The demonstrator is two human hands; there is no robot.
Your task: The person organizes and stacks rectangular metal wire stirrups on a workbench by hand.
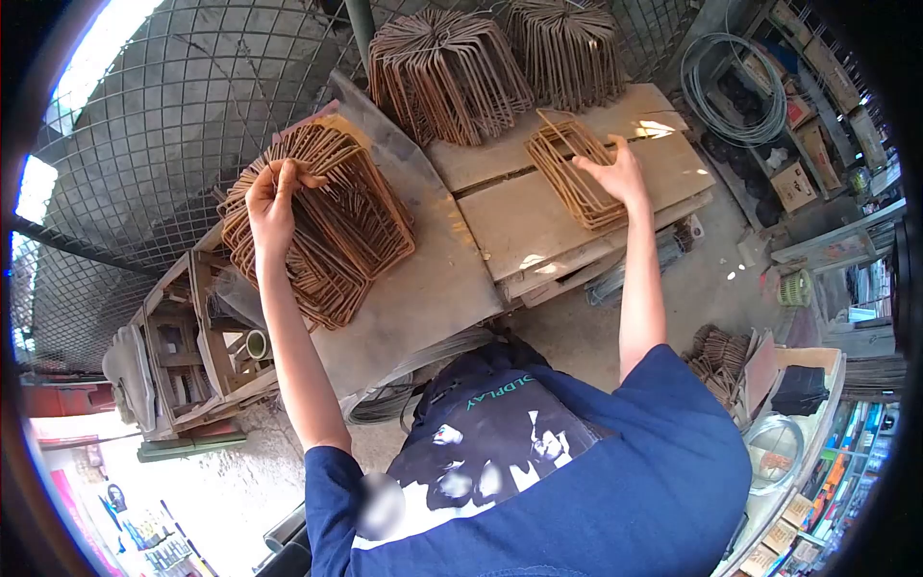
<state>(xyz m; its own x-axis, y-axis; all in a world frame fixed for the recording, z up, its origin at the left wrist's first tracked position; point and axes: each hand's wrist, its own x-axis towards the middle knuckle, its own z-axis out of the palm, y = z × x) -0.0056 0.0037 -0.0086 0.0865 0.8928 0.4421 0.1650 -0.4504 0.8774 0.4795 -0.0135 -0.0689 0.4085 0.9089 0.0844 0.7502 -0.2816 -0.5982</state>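
A large pile of rusty rebar stirrups (pixel 380 207), bent into rectangles, lies on the left part of the bench. My left hand (pixel 274 192) is over the pile's upper left, its thumb and fingers pinched at the end of one stirrup. To the right, a small stack of rectangular stirrups (pixel 562 188) lies on the wooden boards. My right hand (pixel 615 173) is at this stack's right side, thumb and fingers apart, the thumb reaching over the upper frames.
Two more bundles of stirrups, one (pixel 442 67) and another (pixel 567 53), stand at the back of the bench. Behind them runs a wire mesh (pixel 212 87). A coil of wire (pixel 735 91) hangs at the upper right. A green basket (pixel 794 288) is on the right.
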